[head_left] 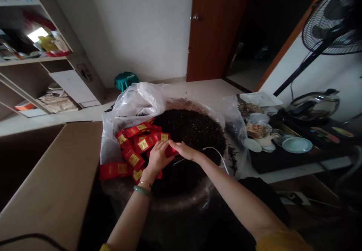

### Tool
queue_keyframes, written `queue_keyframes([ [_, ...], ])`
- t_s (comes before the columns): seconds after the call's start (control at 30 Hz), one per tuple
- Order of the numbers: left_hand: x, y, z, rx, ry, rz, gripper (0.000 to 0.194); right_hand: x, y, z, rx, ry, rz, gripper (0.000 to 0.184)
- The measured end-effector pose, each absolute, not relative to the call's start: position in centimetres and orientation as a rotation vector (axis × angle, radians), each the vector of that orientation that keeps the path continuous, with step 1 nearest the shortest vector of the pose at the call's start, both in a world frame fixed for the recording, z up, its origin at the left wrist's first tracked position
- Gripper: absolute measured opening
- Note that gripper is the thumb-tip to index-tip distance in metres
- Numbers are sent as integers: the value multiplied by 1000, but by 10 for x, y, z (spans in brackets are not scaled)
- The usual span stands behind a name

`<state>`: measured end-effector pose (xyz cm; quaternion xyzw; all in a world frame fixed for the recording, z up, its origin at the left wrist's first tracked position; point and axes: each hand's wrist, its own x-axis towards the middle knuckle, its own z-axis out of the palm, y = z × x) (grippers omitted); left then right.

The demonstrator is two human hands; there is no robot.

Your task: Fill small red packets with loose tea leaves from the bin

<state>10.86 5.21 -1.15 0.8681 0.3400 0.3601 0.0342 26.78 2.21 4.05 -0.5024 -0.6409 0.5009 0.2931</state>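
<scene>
My left hand (158, 156), with a gold bracelet and a green bangle at the wrist, is closed round a small red packet (170, 151). From the other side, the fingers of my right hand (183, 150) press together at the packet's upper end. Much of this packet is hidden by the hands. Just left of them lies a pile of red packets with gold labels (143, 144). Beneath and beyond the hands, dark dried leaves that look like tea (195, 126) fill a wide container lined with clear plastic (141, 97). A thin shiny edge shows below my right hand; its kind is unclear.
An open cardboard box (53, 175) stands at the left, near shelves (82, 77). On the right, a low table (271, 166) carries a glass kettle (312, 105), a pale dish (296, 144) and small containers. A white cable (219, 154) arcs beside my right forearm. A fan (330, 20) stands behind.
</scene>
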Motion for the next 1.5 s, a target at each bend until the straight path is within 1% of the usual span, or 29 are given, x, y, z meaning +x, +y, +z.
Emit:
queue_keyframes([
  [0.1, 108, 53, -12, 2594, 963, 1162, 36, 267, 19, 48, -1428, -1881, 1224, 72],
  [0.2, 107, 54, -13, 2512, 958, 1214, 34, 272, 17, 55, -1395, -1916, 1132, 72],
  [0.3, 105, 58, -15, 2409, 1072, 1304, 37, 288, 25, 55, -1261, -1668, 1141, 72],
  [0.37, 103, 61, -16, 2326, 1160, 1376, 39, 301, 38, 50, -1253, -1447, 1074, 70],
  [0.4, 102, 62, -17, 2288, 1191, 1408, 40, 306, 47, 45, -1326, -1380, 968, 64],
  [0.43, 101, 63, -17, 2260, 1211, 1428, 41, 310, 56, 40, -1430, -1374, 843, 52],
  [0.47, 100, 64, -17, 2243, 1221, 1438, 41, 311, 67, 35, -1536, -1451, 741, 44],
  [0.5, 100, 64, -18, 2236, 1223, 1441, 42, 311, 77, 29, -1650, -1549, 659, 53],
  [0.57, 99, 64, -18, 2237, 1216, 1435, 41, 304, 96, 21, -1865, -1791, 666, 89],
  [0.6, 98, 65, -18, 2238, 1215, 1429, 41, 299, 104, 18, -1949, -1895, 699, 101],
  [0.63, 98, 65, -18, 2237, 1220, 1427, 40, 294, 110, 16, -2026, -1980, 734, 108],
  [0.67, 97, 65, -19, 2234, 1230, 1429, 41, 289, 116, 15, -2093, -2045, 747, 111],
  [0.73, 96, 65, -19, 2227, 1265, 1446, 42, 281, 123, 14, -2184, -2129, 710, 104],
  [0.83, 96, 66, -20, 2196, 1289, 1480, 44, 278, 126, 11, -2228, -2182, 631, 85],
  [0.87, 96, 66, -19, 2184, 1280, 1485, 44, 279, 126, 9, -2227, -2186, 618, 84],
  [0.97, 96, 65, -19, 2158, 1248, 1502, 42, 282, 125, 4, -2236, -2224, 604, 97],
  [1.0, 96, 65, -19, 2148, 1248, 1517, 42, 283, 125, 3, -2226, -2259, 590, 99],
  [1.03, 96, 65, -19, 2133, 1254, 1536, 42, 282, 124, 3, -2209, -2298, 571, 97],
  [1.2, 96, 65, -18, 2064, 1258, 1589, 42, 277, 108, 4, -2115, -2387, 442, 61],
  [1.27, 96, 65, -16, 2056, 1268, 1555, 44, 276, 98, 3, -2111, -2381, 410, 56],
  [1.37, 95, 64, -15, 2050, 1281, 1514, 44, 274, 86, 1, -2130, -2351, 399, 54],
  [1.5, 94, 64, -16, 2004, 1290, 1508, 45, 272, 81, 2, -2071, -2321, 472, 45],
])
